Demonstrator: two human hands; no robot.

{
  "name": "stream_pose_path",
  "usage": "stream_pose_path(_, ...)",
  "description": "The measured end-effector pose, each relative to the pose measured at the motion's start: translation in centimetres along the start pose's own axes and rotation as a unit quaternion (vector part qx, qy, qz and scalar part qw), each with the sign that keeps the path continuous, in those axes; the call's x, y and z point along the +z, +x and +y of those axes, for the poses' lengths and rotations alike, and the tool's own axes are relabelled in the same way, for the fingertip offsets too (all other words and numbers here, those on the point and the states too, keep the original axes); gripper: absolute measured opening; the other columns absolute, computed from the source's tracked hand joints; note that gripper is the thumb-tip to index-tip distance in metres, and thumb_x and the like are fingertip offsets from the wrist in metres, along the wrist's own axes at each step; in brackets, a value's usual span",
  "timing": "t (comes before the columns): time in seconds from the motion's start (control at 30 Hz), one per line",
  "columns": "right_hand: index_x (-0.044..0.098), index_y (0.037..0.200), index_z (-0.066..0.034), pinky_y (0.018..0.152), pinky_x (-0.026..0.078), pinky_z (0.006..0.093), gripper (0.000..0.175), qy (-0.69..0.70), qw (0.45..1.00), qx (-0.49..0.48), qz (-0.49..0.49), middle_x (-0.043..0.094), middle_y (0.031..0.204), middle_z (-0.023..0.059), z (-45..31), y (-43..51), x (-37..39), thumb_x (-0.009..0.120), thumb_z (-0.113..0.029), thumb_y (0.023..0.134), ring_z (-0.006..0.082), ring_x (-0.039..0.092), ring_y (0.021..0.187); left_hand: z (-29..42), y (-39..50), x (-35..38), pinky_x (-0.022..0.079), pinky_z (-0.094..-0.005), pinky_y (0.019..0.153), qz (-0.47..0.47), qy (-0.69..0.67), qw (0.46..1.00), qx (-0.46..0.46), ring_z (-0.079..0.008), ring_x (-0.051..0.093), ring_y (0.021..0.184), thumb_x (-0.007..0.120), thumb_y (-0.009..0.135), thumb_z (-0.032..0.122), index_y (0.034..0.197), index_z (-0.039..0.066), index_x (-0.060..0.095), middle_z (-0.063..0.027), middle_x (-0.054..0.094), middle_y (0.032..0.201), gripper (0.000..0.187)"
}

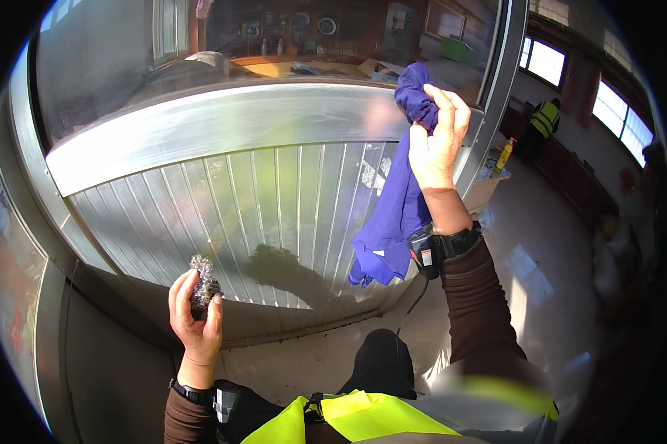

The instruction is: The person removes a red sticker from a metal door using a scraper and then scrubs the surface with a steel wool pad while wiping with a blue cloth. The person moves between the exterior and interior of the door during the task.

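Observation:
My left hand (196,327) grips a steel wool scourer (205,284) in front of the lower ribbed metal panel (217,211). Bunched in my right hand (439,141) is a purple cloth (392,205), its long end hanging down past my wrist. The upper wad of the cloth is at the right end of the door's smooth metal crossbar (245,119), by the lower edge of the glass pane (333,39). Whether the cloth touches the glass cannot be told. Pale patches of residue (373,175) mark the ribbed panel left of the cloth.
A metal door frame post (500,89) stands right of my hand. Beyond it, a yellow bottle (505,154) stands on a small table (491,180). Farther back, a person in a reflective vest (544,119) bends beside dark cabinets (575,172). A glazed panel (14,266) borders the left.

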State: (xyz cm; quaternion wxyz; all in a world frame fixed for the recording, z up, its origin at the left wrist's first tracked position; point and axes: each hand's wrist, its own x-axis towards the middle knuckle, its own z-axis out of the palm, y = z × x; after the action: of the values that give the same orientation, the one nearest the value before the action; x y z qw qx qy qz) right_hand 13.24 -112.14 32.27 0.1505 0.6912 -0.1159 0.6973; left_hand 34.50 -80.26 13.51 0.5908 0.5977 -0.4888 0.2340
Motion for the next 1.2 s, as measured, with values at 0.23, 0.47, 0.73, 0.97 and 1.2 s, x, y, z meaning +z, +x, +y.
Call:
stream_pose_path(0.23,0.051,0.134,-0.0194,0.094,0.037,0.0499,0.057,0.049,0.991,-0.090,-0.088,0.037,0.137,0.0162,-7.9,-1.5,5.1,0.070,-0.021,0.080,0.0361,0.044,0.111,-0.2,-0.2,0.9,0.045,-0.0349,0.096,-0.024,-0.017,0.999,-0.015,-0.0270,0.057,0.109,0.068,0.082,0.003,0.123,-0.003,0.057,-0.0168,0.056,0.121,0.043)
stream_pose_path(0.47,0.063,0.121,-0.0308,0.086,0.045,0.0388,0.044,-0.011,0.962,-0.254,-0.099,0.044,0.128,0.0095,-4.9,-0.2,4.8,0.068,-0.018,0.079,0.0284,0.049,0.104,0.0,0.8,3.0,0.044,-0.0348,0.096,-0.038,-0.072,0.996,-0.020,-0.0266,0.056,0.109,0.068,0.082,0.002,0.123,-0.004,0.057,-0.0174,0.056,0.120,0.043)
stream_pose_path(0.73,0.052,0.127,-0.0196,0.095,0.045,0.0464,0.059,-0.155,0.985,-0.068,0.020,0.045,0.127,0.0138,8.4,-1.4,-1.5,0.071,-0.003,0.074,0.0379,0.051,0.110,-0.1,0.6,1.8,0.042,-0.0313,0.097,-0.033,-0.067,0.996,-0.058,-0.0195,0.054,0.110,0.066,0.085,0.002,0.125,-0.003,0.055,-0.0118,0.055,0.121,0.042)
stream_pose_path(0.97,0.052,0.129,-0.0100,0.104,0.038,0.0445,0.044,-0.102,0.986,0.120,0.051,0.042,0.127,0.0185,9.6,-1.7,-2.1,0.062,-0.008,0.086,0.0357,0.046,0.119,-1.5,0.3,0.0,0.044,-0.0306,0.095,0.026,-0.041,0.991,-0.125,-0.0192,0.057,0.107,0.071,0.082,0.005,0.127,-0.002,0.054,-0.0119,0.057,0.119,0.048)
stream_pose_path(1.2,0.060,0.124,-0.0143,0.098,0.041,0.0426,0.053,-0.027,0.995,-0.094,-0.005,0.046,0.128,0.0168,-1.7,-0.9,3.8,0.071,-0.001,0.074,0.0334,0.049,0.112,-2.3,-0.6,0.2,0.047,-0.0304,0.091,0.045,-0.050,0.992,-0.109,-0.0197,0.058,0.104,0.071,0.079,0.003,0.125,0.000,0.055,-0.0122,0.058,0.117,0.049)
